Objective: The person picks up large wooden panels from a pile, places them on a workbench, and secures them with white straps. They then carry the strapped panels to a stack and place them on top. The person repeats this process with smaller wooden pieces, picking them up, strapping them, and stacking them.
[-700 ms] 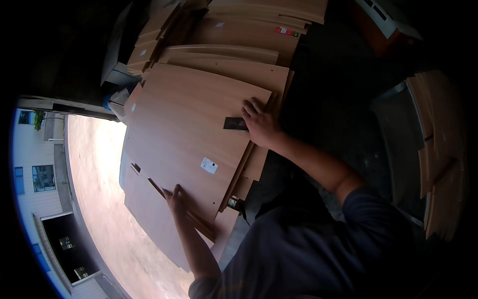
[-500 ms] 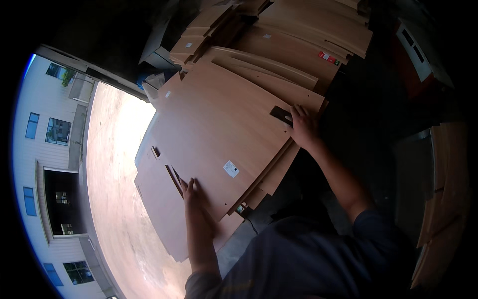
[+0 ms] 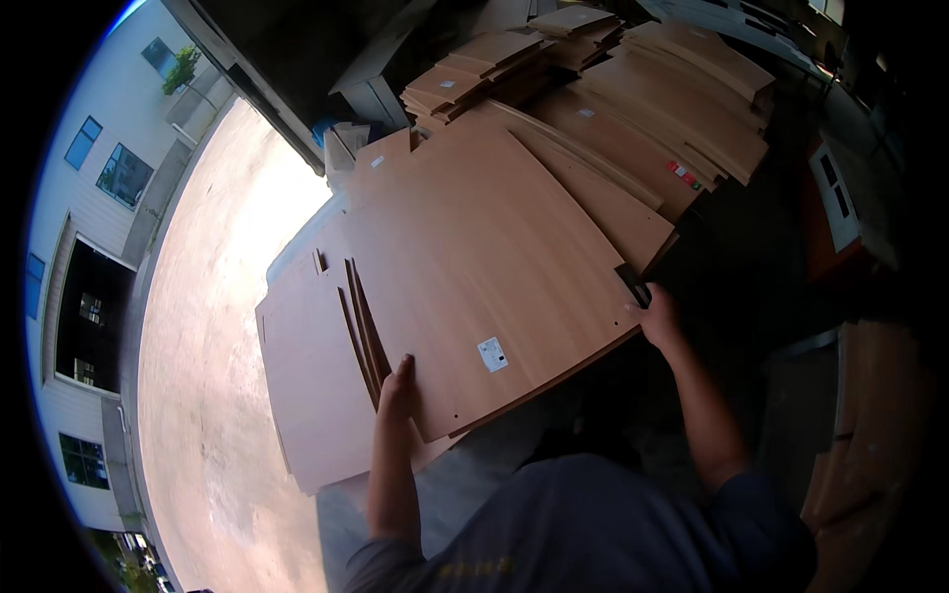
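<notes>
A large light-brown wooden panel (image 3: 494,247) lies at an angle before me, a white label (image 3: 492,355) near its front edge. My left hand (image 3: 397,387) is closed on the panel's left edge, close to the front corner, with the thumb on top. On the opposite edge, my right hand (image 3: 657,314) grips near the front right corner; its fingers are partly hidden. Beside that hand is a dark rectangular patch (image 3: 633,285); I cannot tell whether it is a cutout or a separate piece. Another panel (image 3: 311,385) lies lower, to the left.
Stacked brown panels (image 3: 672,99) stand beyond, one carrying a red label (image 3: 684,176). Smaller boards (image 3: 474,64) are piled at the back. An orange-and-white box-shaped unit (image 3: 835,212) stands at right, above brown boards (image 3: 870,425). Bright paved ground (image 3: 208,326) lies outside at left.
The held panel has shifted to the right relative to the lower panel, with my right hand moving outward along with it. Its front edge appears raised, and the whole view has turned somewhat.
</notes>
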Demonstrator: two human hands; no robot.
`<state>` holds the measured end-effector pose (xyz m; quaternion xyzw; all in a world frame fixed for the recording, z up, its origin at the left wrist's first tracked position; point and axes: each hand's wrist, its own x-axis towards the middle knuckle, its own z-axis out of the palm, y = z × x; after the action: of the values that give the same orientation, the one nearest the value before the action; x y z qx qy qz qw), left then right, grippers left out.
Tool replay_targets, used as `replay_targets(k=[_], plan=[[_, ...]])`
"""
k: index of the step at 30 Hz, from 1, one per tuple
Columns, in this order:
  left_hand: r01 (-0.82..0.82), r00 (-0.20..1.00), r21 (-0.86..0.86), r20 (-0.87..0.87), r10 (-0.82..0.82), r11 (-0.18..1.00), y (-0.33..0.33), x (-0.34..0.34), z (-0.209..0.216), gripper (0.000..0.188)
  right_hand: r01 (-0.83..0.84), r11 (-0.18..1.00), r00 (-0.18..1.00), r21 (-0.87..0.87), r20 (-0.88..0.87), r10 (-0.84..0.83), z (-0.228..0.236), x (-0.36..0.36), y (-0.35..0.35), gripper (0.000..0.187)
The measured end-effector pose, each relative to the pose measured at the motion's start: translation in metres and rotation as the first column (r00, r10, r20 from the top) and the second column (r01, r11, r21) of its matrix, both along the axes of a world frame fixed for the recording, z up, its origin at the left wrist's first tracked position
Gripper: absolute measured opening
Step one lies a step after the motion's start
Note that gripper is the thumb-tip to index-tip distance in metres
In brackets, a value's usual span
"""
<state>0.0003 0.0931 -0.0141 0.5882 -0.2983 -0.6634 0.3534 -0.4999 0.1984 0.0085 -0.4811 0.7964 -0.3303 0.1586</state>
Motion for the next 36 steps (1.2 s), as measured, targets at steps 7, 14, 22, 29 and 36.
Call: replay_targets(k=[7,14,22,29,36], plan=[[0.120,0.981,0.168,0.134,-0.143,0.979,0.085,0.038,0.024,0.051,-0.017,0.957,0.991,0.290,0.132,-0.022,0.023,0.016,0.124,0.040],[0.207,0.978,0.022,0.023,-0.208,0.978,0.106,0.042,0.023,0.047,0.046,0.984,0.579,0.172,0.798,-0.167,-0.023,0.019,0.136,0.044],[0.130,0.942,0.145,0.290,-0.168,0.981,0.090,0.022,0.006,0.053,-0.086,0.978,0.490,0.188,0.863,-0.123,-0.016,-0.017,0.089,0.044],[-0.069,0.967,-0.011,0.245,0.070,0.998,0.111,-0.016,0.017,0.055,-0.040,0.979,0.788,0.200,0.609,-0.092,-0.019,-0.034,0.068,0.046],[0.034,0.885,-0.099,0.465,0.016,0.995,0.161,-0.111,0.041,0.043,-0.194,0.978,0.538,0.081,0.842,0.037,-0.030,-0.150,0.114,0.055]])
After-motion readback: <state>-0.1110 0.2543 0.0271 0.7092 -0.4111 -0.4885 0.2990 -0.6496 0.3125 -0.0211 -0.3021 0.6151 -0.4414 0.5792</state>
